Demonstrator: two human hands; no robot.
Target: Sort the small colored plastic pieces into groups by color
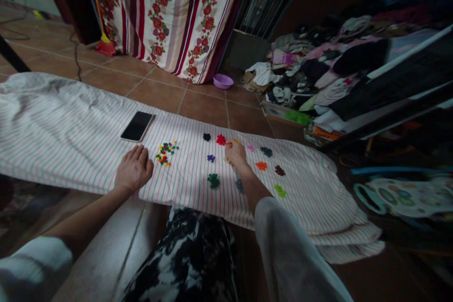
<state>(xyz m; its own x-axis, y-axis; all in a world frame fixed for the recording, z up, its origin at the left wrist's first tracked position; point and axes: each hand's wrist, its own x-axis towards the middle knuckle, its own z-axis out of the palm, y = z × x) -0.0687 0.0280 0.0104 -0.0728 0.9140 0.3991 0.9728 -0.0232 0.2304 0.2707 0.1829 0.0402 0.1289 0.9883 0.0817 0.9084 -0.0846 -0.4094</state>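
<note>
My left hand (134,168) lies on the striped cloth with its fingers loosely stretched out, holding nothing. Just right of it is a mixed scatter of small coloured pieces (164,153), yellow, red, green and white. My right hand (235,152) is at the sorted piles, its fingertips drawn together beside the red pile (221,139); anything between them is too small to make out. Partly behind this hand show a yellow pile (237,141) and a beige pile (228,161). Around it lie black (206,137), purple (211,158), dark green (213,180) and orange (261,166) piles.
A phone (137,126) lies beyond my left hand. More piles, pink (250,148), dark grey (266,151), brown (279,170) and lime green (280,190), sit to the right. On the floor beyond stand a purple basin (223,81) and heaped clothes (318,66).
</note>
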